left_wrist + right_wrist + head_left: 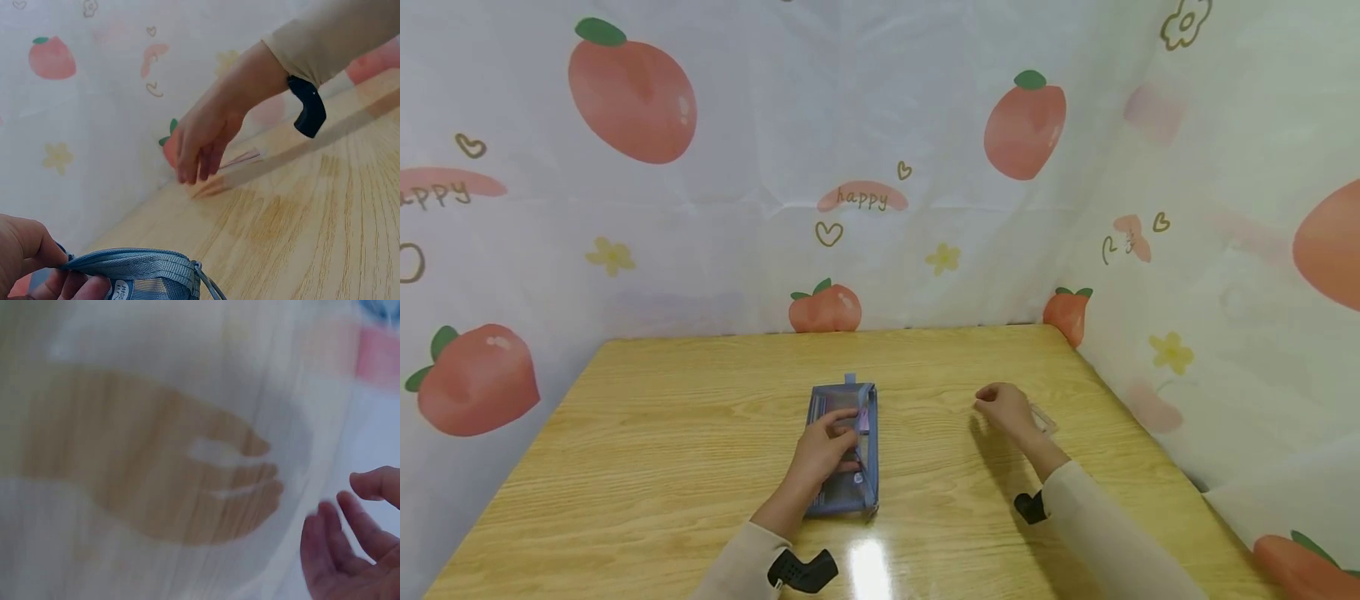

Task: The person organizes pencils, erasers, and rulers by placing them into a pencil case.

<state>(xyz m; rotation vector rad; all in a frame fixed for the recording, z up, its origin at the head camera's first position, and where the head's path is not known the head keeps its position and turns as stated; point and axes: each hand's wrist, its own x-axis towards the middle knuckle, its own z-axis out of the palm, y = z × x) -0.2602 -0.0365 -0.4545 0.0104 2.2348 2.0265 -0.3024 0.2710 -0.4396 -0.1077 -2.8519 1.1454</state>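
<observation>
A blue zippered pencil case (838,497) with a see-through panel lies on the wooden table (685,433). My left hand (820,454) is over it, and in the left wrist view its thumb and fingers pinch the case's zipped edge (134,259). Through the panel and opening show slim stick-like items and a small purple thing (863,419). My right hand (1006,411) hovers above the table to the right of the case, fingers loosely bent, with nothing between thumb and fingertips in the right wrist view. Just beyond it lies a small flat pale item (1042,419).
A white cloth backdrop (737,233) printed with peaches and flowers hangs behind the table and along its right side. Each wrist carries a small black device (803,572). The right hand casts a shadow on the wood.
</observation>
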